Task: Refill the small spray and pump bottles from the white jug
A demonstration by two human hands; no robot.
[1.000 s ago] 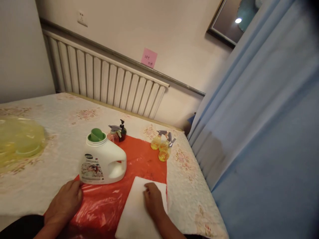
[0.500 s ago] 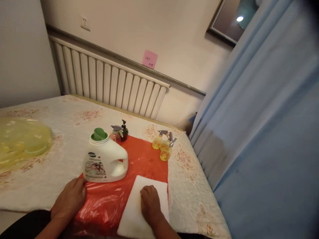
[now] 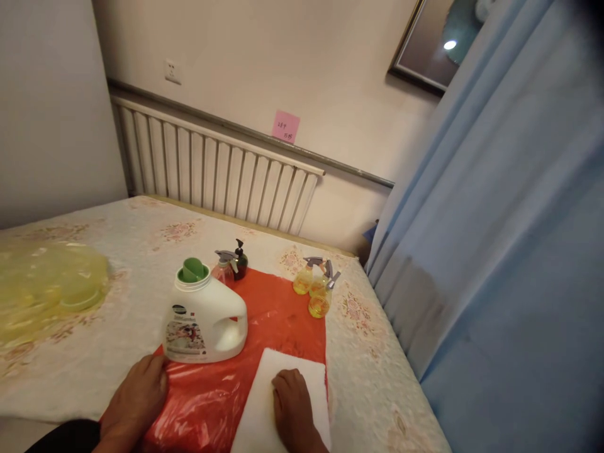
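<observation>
Two hands are pressing flat, fingers spread, grasping nothing: right hand [image 3: 293, 408] on the white rectangular cloth [image 3: 283, 402] at the near edge of the red plastic sheet [image 3: 278, 314], left hand [image 3: 136, 397] pinning that sheet beside the white detergent jug [image 3: 205, 321]; even downward pressure is best here.

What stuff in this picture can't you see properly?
Head view only:
- Pink note: writing too small to read.
- White jug label: print too small.
- White cloth: partly under the right hand, cut off by the bottom edge.
- Yellow plastic: blurred, cut by the left edge.
</observation>
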